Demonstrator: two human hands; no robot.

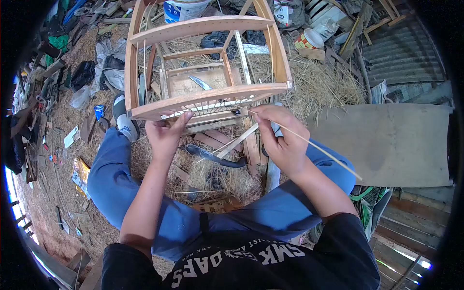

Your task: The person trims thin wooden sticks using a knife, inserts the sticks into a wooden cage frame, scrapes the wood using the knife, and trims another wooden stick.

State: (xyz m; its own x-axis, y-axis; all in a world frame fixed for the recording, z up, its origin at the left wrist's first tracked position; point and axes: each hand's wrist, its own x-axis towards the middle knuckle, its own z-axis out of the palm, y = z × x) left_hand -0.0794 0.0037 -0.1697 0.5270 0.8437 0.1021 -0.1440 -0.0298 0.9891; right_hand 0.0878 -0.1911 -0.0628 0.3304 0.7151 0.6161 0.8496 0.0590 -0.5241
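Observation:
A wooden frame (212,94) with curved rails stands between the legs, its near rail lined with a row of thin sticks or holes. My left hand (166,133) grips the lower edge of that rail, left of its middle. In my right hand (284,133), thumb and fingers pinch a long thin stick (328,154), whose near end slants down to the right. The stick's other end is close to the rail's lower edge. A knife-like blade (199,82) lies on a board inside the frame.
Below the frame lie wood pieces and a dark curved tool handle (215,156). A flat board (386,145) is at the right. A white bucket (309,39) and straw are beyond. At the left are a blue can (99,112) and scraps.

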